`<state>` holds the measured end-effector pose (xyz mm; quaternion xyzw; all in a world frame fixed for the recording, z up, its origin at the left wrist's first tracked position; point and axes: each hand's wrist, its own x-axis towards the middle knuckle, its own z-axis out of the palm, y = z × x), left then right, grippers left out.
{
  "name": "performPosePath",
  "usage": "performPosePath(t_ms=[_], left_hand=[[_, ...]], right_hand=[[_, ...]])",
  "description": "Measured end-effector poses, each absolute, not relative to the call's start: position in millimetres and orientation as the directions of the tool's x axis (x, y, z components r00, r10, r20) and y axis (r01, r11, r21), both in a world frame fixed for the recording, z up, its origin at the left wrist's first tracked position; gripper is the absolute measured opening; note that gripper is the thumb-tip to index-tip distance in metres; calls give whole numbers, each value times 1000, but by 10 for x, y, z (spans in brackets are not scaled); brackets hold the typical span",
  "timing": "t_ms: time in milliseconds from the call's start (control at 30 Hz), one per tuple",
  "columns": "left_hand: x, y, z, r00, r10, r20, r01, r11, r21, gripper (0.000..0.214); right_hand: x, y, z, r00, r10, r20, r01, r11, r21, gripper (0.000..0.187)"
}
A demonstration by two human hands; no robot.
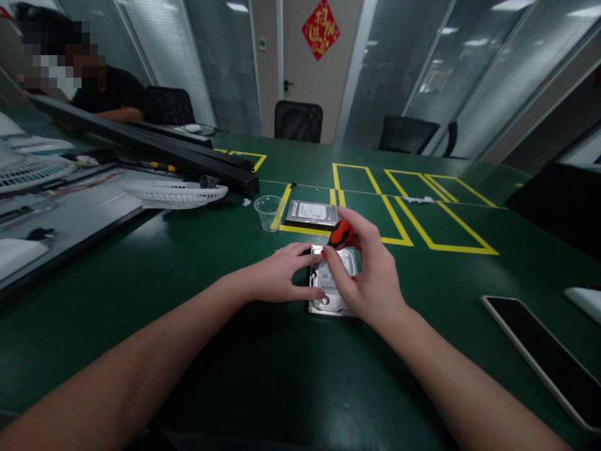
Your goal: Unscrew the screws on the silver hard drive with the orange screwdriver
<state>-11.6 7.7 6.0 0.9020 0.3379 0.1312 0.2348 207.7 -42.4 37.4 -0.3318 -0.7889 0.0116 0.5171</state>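
Observation:
A silver hard drive lies flat on the green table in front of me. My left hand rests on the drive's left edge, thumb and fingers pressed against its side. My right hand is curled around a red-and-black screwdriver handle, held upright over the drive's far end. The screwdriver's tip is hidden behind my fingers. A second hard drive lies farther back beside yellow tape lines.
A clear plastic cup stands left of the far drive. White fan grilles and a long black bar lie at the left. A phone lies at the right. Another person sits at the far left. Empty chairs stand behind the table.

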Motion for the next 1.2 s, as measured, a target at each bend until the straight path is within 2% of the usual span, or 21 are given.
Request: performPosePath(t_ms=[100,333,433,567,700,900,1200], left_hand=[[-116,83,52,735,674,73,550,-656,516,88],[-120,85,54,726,686,47,568,-637,521,87],[-118,80,64,737,674,56,554,-649,520,86],[-115,76,60,736,674,59,557,-654,512,85],[-114,81,44,741,666,83,547,-671,501,85],[-123,89,41,729,683,48,569,-643,513,91],[-118,79,61,733,678,63,553,-647,525,90]], right_hand=[[2068,-442,369,-262,558,787,481,782,-395,66],[2086,-408,399,-240,497,833,547,779,-307,60],[2082,-406,380,-245,490,837,539,786,-303,65],[2075,-420,311,-231,535,813,486,787,-379,74],[2080,-426,295,-219,583,782,424,779,-462,70],[2089,-402,359,-236,507,829,545,776,-319,66],[2078,-445,346,-249,564,787,490,774,-400,71]])
